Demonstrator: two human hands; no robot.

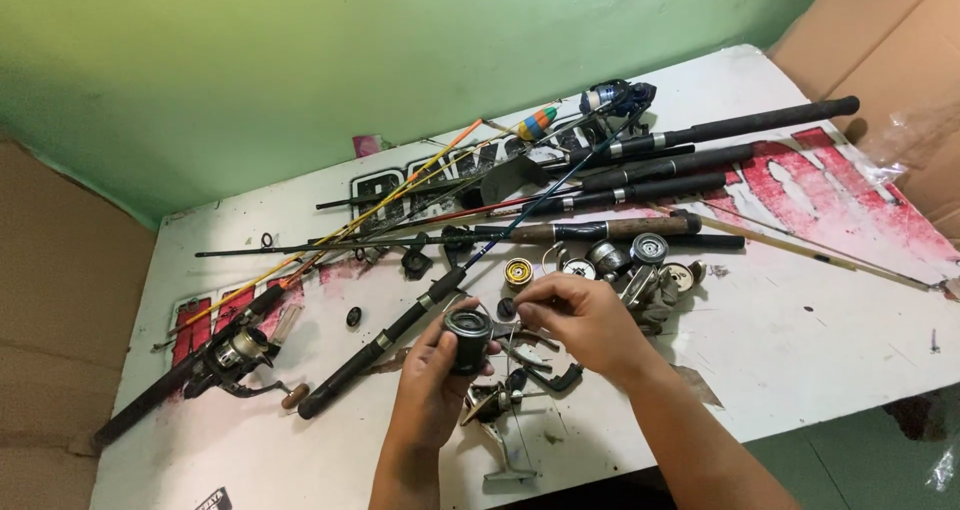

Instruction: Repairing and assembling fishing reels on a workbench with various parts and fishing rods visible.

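My left hand point(430, 380) grips a black fishing reel spool point(467, 336) upright over the table's front edge. My right hand point(585, 320) is beside it, its fingertips pinched together close to the spool's top right, on something too small to make out. Below my hands lies a stripped reel body point(497, 415) with a metal stem. A gold spool point(518, 271) and several silver spools and reel parts point(640, 260) lie just behind my right hand.
A white painted table point(800, 340) carries several fishing rods point(640, 175) across its back, a black rod with a spinning reel point(235, 355) at the left, and a coloured float point(536, 123). Green wall behind, cardboard at both sides.
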